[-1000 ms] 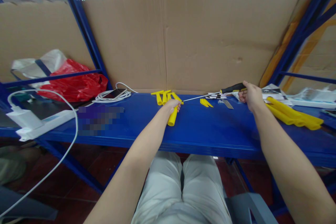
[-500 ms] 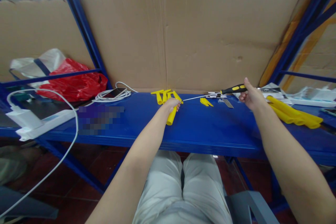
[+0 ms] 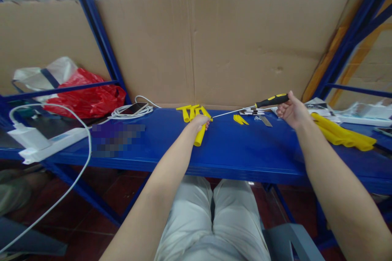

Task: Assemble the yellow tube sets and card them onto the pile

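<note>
My left hand (image 3: 201,121) is closed around a yellow tube-shaped piece (image 3: 200,135), its wide round end pointing toward me. A long-shafted screwdriver (image 3: 271,100) with a black and yellow handle reaches across the table, its tip at the yellow piece beside my left fingers. At the handle's butt end, my right hand (image 3: 292,110) holds it with the thumb on top and the other fingers curled below. Behind my left hand lie several yellow T-shaped pieces (image 3: 185,113). Small yellow wedge-like pieces (image 3: 240,119) rest under the shaft.
Right of my right hand lie several yellow tubes (image 3: 346,132). A flat metal strip (image 3: 266,120) and small screws lie mid-table. On the left are a coiled white cable (image 3: 130,112), a power strip (image 3: 58,142) and a red bag (image 3: 88,94). Cardboard (image 3: 245,45) walls the back.
The screwdriver handle has turned and risen slightly, and my right hand's fingers have loosened around its end. My left hand and the yellow piece have stayed in place.
</note>
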`<state>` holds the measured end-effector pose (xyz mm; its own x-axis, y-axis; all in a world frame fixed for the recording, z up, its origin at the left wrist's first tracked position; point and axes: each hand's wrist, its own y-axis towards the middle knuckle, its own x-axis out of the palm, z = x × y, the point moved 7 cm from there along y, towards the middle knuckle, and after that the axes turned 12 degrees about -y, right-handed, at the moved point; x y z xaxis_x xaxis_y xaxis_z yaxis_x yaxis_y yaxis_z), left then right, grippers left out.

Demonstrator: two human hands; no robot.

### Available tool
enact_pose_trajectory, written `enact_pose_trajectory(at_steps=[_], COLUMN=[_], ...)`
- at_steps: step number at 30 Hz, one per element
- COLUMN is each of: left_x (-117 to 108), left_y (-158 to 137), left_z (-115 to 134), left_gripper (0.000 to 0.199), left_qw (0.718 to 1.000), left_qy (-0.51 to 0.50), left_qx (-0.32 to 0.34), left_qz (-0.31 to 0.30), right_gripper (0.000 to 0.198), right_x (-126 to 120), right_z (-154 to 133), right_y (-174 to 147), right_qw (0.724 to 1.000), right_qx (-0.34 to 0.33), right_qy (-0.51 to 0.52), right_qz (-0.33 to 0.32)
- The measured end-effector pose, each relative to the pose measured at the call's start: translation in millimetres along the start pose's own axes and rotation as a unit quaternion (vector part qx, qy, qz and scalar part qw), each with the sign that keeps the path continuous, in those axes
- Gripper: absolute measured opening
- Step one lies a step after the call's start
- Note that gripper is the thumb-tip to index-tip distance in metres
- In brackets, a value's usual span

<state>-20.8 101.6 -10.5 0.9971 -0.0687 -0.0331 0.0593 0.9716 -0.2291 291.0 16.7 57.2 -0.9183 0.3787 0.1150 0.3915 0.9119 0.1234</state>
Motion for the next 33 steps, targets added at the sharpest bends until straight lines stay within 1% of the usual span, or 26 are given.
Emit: enact_pose_trajectory(at_steps=[4, 9, 15, 18, 20, 22, 25, 27, 33], left_x=[-0.1, -0.5, 0.2, -0.1, 0.0, 0.5, 0.0, -0.1, 0.5], left_y=[0.0, -1.6, -5.3, -6.2, -6.5, -6.8, -6.9, -6.8, -8.2], left_z=[0.5, 1.1, 1.9, 2.3, 2.0, 1.9, 2.5, 2.7, 3.2], left_gripper=[0.018, 0.017, 0.021, 0.020, 0.019, 0.018, 0.020, 0.020, 0.018], left_qw=[1.000, 1.000, 1.000, 1.000, 1.000, 1.000, 1.000, 1.000, 1.000], left_qy=[0.009, 0.003, 0.002, 0.000, 0.001, 0.004, 0.008, 0.010, 0.018], left_qx=[0.002, 0.006, 0.003, 0.003, 0.000, 0.000, 0.008, 0.012, 0.008], left_qz=[-0.001, 0.009, 0.013, 0.016, 0.014, 0.011, 0.016, 0.019, 0.017], right_gripper=[0.038, 0.036, 0.037, 0.042, 0.044, 0.043, 0.034, 0.033, 0.032], right_x=[-1.7, -0.4, -2.7, -0.1, 2.4, 3.4, -0.2, -3.9, -8.2], right_z=[2.4, 3.1, 2.7, 1.8, 1.0, 0.3, -0.8, -0.6, 4.8], right_y=[2.9, 1.5, -1.0, -0.5, 0.4, 1.7, 4.3, 6.1, 10.8], right_qw=[1.000, 1.000, 0.999, 1.000, 1.000, 1.000, 0.999, 0.999, 0.999], right_qx=[0.005, -0.001, 0.015, 0.018, 0.008, -0.009, -0.041, -0.050, -0.032], right_qy=[0.003, -0.006, -0.008, 0.003, 0.007, 0.005, -0.004, -0.005, -0.009], right_qz=[0.019, 0.016, 0.035, 0.013, -0.009, -0.020, -0.005, 0.013, 0.032])
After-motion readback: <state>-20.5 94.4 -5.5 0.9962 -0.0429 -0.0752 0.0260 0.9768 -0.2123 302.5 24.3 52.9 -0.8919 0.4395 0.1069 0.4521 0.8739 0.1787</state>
